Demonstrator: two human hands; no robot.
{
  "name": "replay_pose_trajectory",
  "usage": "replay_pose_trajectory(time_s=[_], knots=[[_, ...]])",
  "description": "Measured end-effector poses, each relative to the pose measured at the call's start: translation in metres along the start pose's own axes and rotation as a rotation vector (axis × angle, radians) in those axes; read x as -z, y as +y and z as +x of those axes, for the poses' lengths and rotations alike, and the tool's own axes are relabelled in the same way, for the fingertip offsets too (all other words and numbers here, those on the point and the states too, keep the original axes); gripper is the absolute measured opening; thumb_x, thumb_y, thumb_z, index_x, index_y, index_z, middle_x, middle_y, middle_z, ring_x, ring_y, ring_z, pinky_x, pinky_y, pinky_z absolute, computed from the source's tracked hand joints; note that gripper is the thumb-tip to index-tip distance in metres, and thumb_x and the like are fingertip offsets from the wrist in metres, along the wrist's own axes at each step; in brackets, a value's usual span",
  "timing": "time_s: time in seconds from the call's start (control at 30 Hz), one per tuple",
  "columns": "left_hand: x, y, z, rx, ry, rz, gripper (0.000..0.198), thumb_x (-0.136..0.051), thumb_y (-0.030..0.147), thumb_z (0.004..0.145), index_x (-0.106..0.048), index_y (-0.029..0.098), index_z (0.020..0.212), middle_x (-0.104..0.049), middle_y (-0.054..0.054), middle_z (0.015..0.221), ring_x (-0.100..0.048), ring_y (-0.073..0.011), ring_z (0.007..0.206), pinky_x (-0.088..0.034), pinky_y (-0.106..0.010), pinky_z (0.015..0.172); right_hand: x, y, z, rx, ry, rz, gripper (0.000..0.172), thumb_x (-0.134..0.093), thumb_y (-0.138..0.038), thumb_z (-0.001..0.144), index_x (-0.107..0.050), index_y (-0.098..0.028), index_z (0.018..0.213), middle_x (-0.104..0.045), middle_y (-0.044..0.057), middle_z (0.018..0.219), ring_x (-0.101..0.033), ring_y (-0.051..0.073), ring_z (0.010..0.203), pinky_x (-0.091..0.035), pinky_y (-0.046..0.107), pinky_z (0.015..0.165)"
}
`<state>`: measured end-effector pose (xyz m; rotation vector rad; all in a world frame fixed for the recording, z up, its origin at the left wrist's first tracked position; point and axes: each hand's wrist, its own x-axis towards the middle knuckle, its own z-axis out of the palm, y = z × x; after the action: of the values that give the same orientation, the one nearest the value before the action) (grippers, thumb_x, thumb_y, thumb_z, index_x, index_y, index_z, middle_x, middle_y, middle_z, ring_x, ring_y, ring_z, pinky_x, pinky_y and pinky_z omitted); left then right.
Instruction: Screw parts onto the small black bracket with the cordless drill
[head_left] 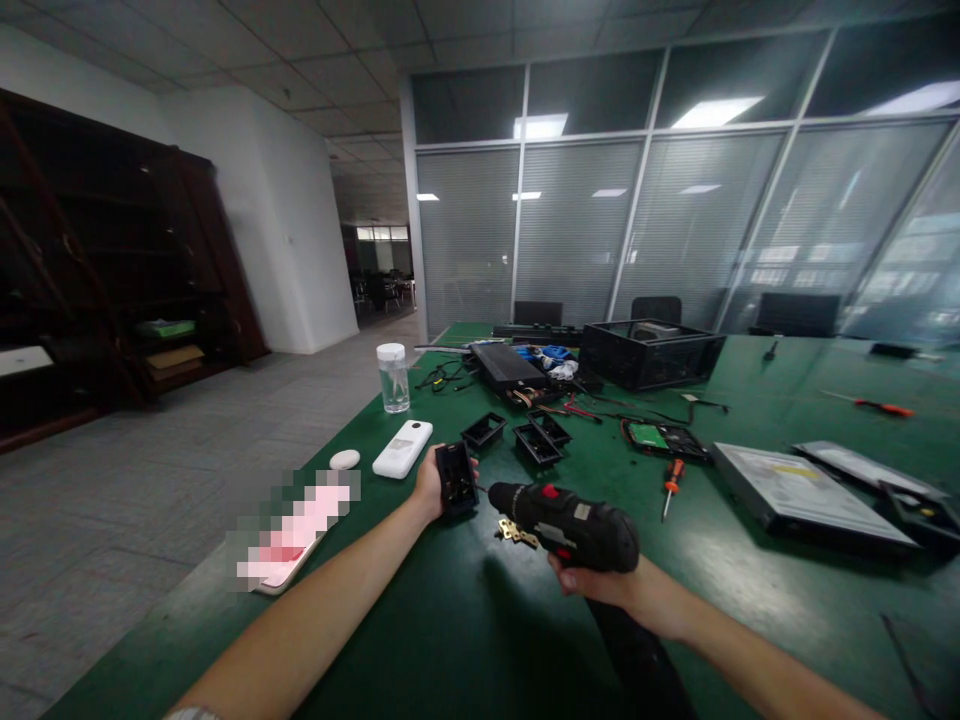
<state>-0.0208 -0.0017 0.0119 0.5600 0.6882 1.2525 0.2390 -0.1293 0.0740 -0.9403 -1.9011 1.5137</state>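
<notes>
My left hand [430, 487] grips a small black plastic frame [457, 478] and holds it upright just above the green table [450, 620]. A black cordless drill [574, 525] is held in my right hand [600, 583], fingers wrapped round its handle. The drill's bit points left and its tip meets the side of the frame. A small brass hinge-like piece [514, 532] lies on the table under the drill's nose. Three more black frames [525, 432] lie beyond my hands.
A white remote [403, 448], a white puck [344, 459] and a water bottle [393, 377] stand at the left edge. Further back lie an open black computer case [649, 352], cables and a circuit board [651, 436]. An orange screwdriver [670, 483] and an optical drive [806, 493] lie on the right.
</notes>
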Motion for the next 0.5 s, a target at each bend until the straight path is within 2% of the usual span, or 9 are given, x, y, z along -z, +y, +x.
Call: replay_pose_trajectory(time_s=[0.27, 0.5], knots=[[-0.0025, 0.0009, -0.0023, -0.01, -0.002, -0.035, 0.042, -0.037, 0.039, 0.078, -0.062, 0.007, 0.086, -0.065, -0.013, 0.073, -0.061, -0.0217, 0.061, -0.046, -0.032, 0.052, 0.0014, 0.0014, -0.0004, -0.015, 0.001, -0.009, 0.032, -0.062, -0.042, 0.071, -0.056, -0.016, 0.088, -0.053, 0.003, 0.082, -0.049, 0.017, 0.076, -0.042, 0.031, 0.071], [-0.0029, 0.0002, -0.0016, -0.024, 0.008, 0.013, 0.044, -0.035, 0.042, 0.078, -0.062, 0.007, 0.081, -0.064, -0.014, 0.073, -0.06, -0.022, 0.059, -0.045, -0.032, 0.05, 0.002, 0.0051, 0.0002, -0.013, 0.001, 0.015, 0.029, -0.062, -0.039, 0.072, -0.057, -0.015, 0.087, -0.053, 0.003, 0.081, -0.048, 0.016, 0.076, -0.04, 0.03, 0.071]])
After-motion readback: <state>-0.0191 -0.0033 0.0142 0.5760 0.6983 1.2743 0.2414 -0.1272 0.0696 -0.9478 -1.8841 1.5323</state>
